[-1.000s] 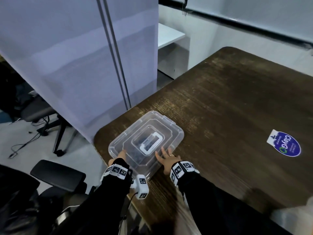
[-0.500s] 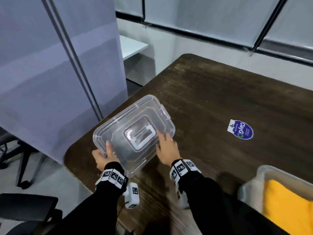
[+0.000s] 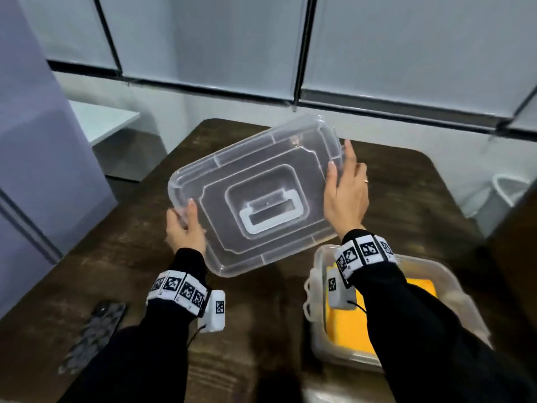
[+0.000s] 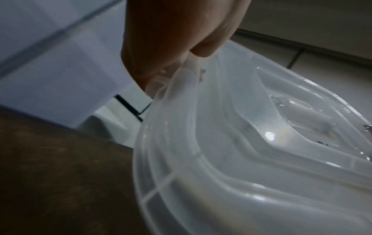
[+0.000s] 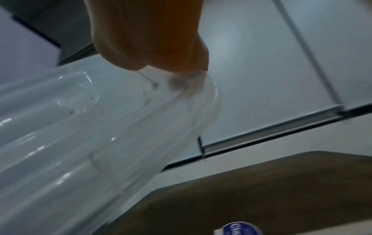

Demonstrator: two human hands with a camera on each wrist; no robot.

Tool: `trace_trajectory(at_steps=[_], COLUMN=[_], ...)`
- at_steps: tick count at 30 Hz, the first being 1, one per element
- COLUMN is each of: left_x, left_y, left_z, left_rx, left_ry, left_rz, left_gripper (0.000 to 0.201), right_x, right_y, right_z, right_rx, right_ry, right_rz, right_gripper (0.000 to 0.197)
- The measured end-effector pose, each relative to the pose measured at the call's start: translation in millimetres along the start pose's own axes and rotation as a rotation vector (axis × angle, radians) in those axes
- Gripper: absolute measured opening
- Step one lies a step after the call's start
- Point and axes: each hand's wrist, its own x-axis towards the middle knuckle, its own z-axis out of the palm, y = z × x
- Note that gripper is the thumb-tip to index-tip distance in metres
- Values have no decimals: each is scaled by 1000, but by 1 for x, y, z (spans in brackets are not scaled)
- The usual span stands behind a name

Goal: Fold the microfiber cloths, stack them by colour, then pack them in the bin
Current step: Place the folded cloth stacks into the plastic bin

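Clear plastic lid is held in the air above the dark wooden table, my left hand gripping its near-left corner with thumb on top, my right hand clasping its right edge. Open bin stands below my right forearm on the table, yellow cloth lying inside
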Motion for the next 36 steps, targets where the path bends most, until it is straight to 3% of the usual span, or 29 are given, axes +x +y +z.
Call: trace_trajectory(at_steps=[7, 15, 22, 27, 33, 36], left_x=[-86, -167, -195, -202, -195, -195], left_y=[43, 44, 18, -3, -18, -21], left_z=[95, 149, 151, 135, 111, 107], left_rx=[302, 582, 800, 946, 757, 759], left_ry=[-345, -611, -710, -798, -830, -814], left_rz=[167, 153, 82, -91, -278, -259], left_gripper=[51, 63, 59, 63, 77, 63], right_x=[-5, -30, -68, -97, -109, -109], right_y=[94, 177, 217, 225, 228, 228], right_z=[-108, -167, -168, -162, -160, -157], right_rx=[-187, -350, -385, -397, -424, -467], right_ry=[133, -30, -197, -321, -372, -378], right_rz=[259, 506, 643, 663, 706, 724], right_gripper=[50, 47, 47, 46, 47, 47])
